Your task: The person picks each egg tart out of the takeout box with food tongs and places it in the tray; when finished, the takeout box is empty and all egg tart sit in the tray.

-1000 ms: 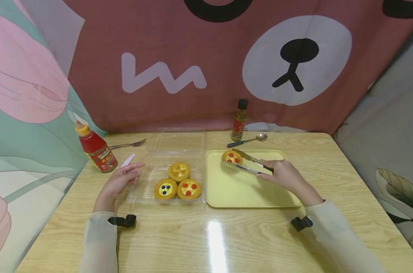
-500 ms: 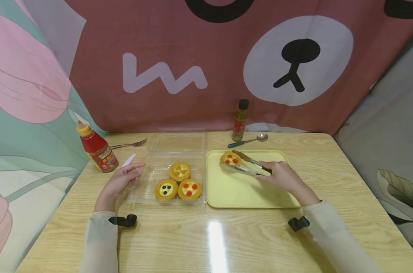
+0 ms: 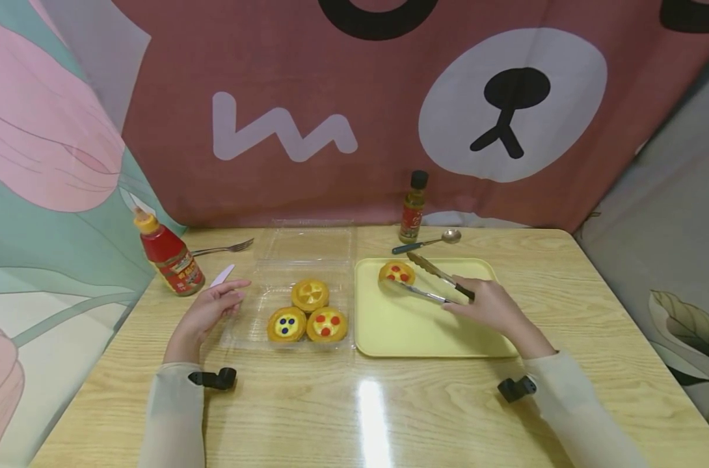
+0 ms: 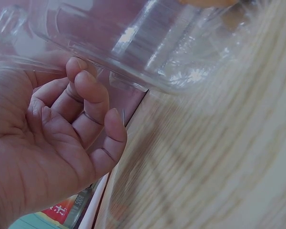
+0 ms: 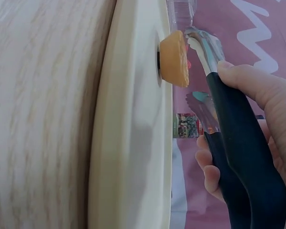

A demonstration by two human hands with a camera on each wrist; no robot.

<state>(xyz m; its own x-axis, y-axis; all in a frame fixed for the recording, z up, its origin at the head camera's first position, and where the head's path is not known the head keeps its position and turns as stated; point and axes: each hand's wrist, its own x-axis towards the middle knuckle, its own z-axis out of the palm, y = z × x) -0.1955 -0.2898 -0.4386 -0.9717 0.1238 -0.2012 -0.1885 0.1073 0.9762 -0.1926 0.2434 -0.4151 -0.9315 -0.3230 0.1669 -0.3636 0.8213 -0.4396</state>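
Observation:
My right hand grips metal tongs by their black handles, thumb on one arm and fingers round the other. The tong arms stand apart, their tips close to an egg tart with red dots at the back left of the yellow tray. In the right wrist view the tart sits on the tray, with the tong tips off its topped side. My left hand hangs loosely curled by the left side of a clear plastic box, holding nothing. Three tarts lie in that box.
A red squeeze bottle, a fork and a pale knife are at the left. Behind the tray stand a small black-capped bottle and a spoon. The box's lid lies folded back.
The tongs have spread from around the red-dotted tart, which now rests on the tray slightly left of where it was. My left hand has stayed in place.

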